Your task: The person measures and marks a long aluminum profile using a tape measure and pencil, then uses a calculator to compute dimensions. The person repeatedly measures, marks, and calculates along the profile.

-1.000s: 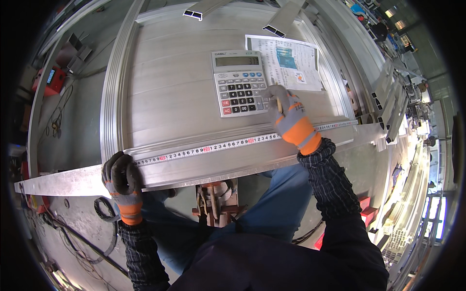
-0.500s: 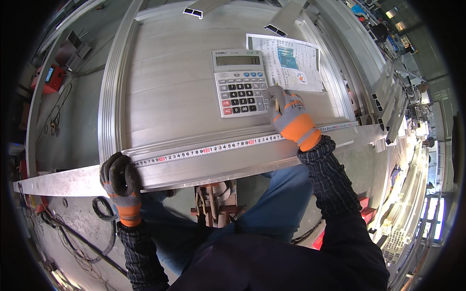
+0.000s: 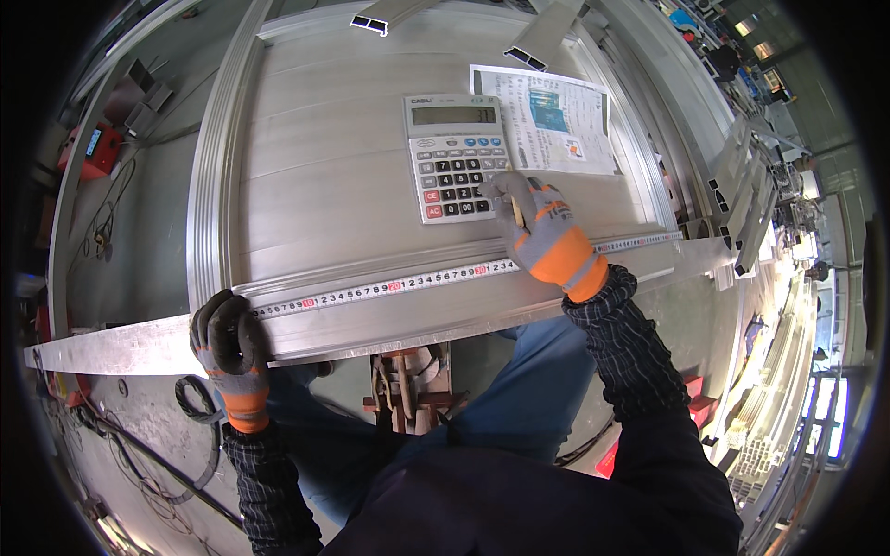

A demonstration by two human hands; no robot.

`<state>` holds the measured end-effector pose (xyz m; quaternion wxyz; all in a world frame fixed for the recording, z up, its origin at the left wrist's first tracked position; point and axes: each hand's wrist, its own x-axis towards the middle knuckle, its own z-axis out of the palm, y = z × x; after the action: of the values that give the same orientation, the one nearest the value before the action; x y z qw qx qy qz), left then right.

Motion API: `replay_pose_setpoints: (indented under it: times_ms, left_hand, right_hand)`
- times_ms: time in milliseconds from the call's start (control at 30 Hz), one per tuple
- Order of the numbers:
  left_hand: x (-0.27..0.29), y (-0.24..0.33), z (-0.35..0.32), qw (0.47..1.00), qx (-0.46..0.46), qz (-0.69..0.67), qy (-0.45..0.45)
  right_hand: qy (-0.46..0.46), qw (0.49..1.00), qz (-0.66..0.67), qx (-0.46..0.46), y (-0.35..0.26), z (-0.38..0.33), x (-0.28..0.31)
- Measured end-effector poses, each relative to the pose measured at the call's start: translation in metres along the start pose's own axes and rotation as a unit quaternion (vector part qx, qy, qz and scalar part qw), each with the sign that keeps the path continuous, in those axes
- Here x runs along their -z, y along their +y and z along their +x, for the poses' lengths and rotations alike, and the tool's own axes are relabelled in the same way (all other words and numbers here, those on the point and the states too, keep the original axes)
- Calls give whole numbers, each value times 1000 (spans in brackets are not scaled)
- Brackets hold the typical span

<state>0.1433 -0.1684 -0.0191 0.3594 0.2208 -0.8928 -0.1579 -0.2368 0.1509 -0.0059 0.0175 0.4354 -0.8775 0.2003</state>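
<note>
My left hand (image 3: 228,345), in a black and orange glove, grips the near edge of a long aluminium profile (image 3: 389,320) at its left part. A measuring tape (image 3: 399,284) lies stretched along the profile's top. My right hand (image 3: 542,232), in a grey and orange glove, holds a thin pencil-like stick and rests its fingers on the right-hand keys of a grey desk calculator (image 3: 454,156). The calculator lies on a wide ribbed aluminium panel (image 3: 315,167) just beyond the profile.
A printed paper sheet (image 3: 547,120) lies to the right of the calculator. Short profile offcuts (image 3: 533,42) sit at the panel's far edge. More profiles (image 3: 742,204) are stacked at the right. A red device (image 3: 93,148) and cables lie at the left; a metal stand (image 3: 408,389) is between my knees.
My right hand has shifted slightly left onto the calculator keys. The left hand keeps its grip on the profile in the same place.
</note>
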Motion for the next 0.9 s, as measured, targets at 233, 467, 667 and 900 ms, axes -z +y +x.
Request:
replay_pose_setpoints:
  times_ms: [233,467,667,900]
  left_hand:
    - [1,-1,1,1000,-2,-4,-5]
    - [0,6,2,1000,14,-12,3]
    - [0,2,2,1000,5,-6,-3]
    - [-1,4,1,1000,5,-1,-2]
  right_hand:
    - [-14,1000,4,23,-13,8,23]
    - [19,999,34,9,-9,-15,48]
    - [9,999,-35,7,-5,-22,34]
    - [182,981,-27,64,-15,-36,32]
